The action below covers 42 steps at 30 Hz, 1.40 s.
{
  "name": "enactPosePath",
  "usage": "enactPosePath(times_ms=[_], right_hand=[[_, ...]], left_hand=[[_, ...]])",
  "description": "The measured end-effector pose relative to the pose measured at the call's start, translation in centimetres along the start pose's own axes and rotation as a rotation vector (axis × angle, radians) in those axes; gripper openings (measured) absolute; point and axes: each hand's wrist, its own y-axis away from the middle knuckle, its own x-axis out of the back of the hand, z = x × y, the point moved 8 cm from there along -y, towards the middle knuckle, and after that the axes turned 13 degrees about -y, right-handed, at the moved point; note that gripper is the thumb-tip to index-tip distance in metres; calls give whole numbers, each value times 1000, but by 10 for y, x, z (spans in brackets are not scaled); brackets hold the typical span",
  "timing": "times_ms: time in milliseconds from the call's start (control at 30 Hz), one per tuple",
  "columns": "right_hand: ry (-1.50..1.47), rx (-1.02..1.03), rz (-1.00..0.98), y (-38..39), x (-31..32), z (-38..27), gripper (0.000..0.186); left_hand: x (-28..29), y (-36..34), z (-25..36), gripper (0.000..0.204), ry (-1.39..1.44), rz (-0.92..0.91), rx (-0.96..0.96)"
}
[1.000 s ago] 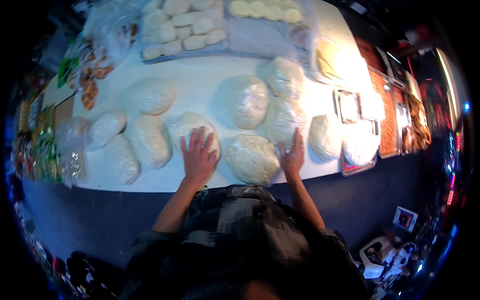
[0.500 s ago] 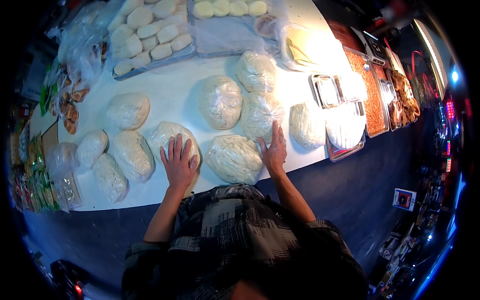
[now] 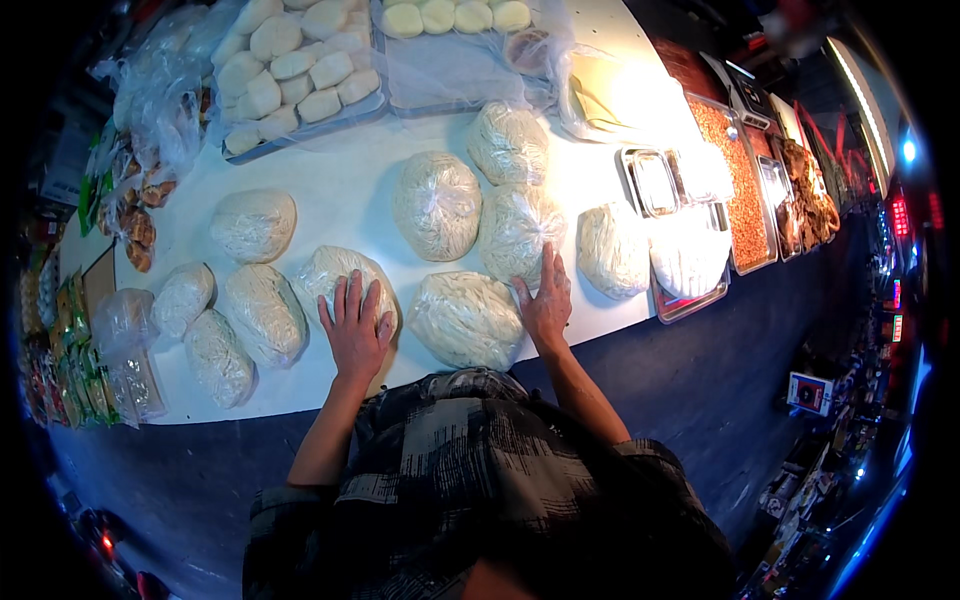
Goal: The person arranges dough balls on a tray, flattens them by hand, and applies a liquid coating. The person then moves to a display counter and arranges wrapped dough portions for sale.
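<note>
My left hand (image 3: pixel 357 325) lies with spread fingers on a clear plastic bag of pale noodles (image 3: pixel 338 262) near the table's front edge. My right hand (image 3: pixel 545 300) is open too, its fingertips against the lower right side of another noodle bag (image 3: pixel 518 228). Between my hands sits a wide noodle bag (image 3: pixel 465 318). Farther back are two more bags, one rounded (image 3: pixel 437 205) and one (image 3: pixel 508 143) behind the bag at my right hand. Past my right hand stands a further bag (image 3: pixel 612 252).
Several noodle bags (image 3: pixel 262 313) cluster at the left. Trays of white dough pieces (image 3: pixel 290 75) under plastic stand at the back. To the right are metal trays (image 3: pixel 650 182) and a long tray of reddish-brown bits (image 3: pixel 745 200). Small packets (image 3: pixel 85 370) line the left end.
Both hands stay on the same bags, still open. The view has shifted very slightly; no bag has visibly been moved.
</note>
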Motion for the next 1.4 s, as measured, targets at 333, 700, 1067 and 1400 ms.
enactPosePath(times_ms=[333,700,1067,1400], right_hand=[[2,-12,-6,0,-1,0,86],[-5,-7,-7,0,-1,0,85],[-22,-7,-9,0,1,4,85],[-470,-391,154,-32,7,74,92]], left_hand=[[0,0,0,53,10,11,4],[1,-2,2,55,1,-15,0],[-7,-7,8,53,35,-89,-8],[-15,-11,6,50,147,-125,50]])
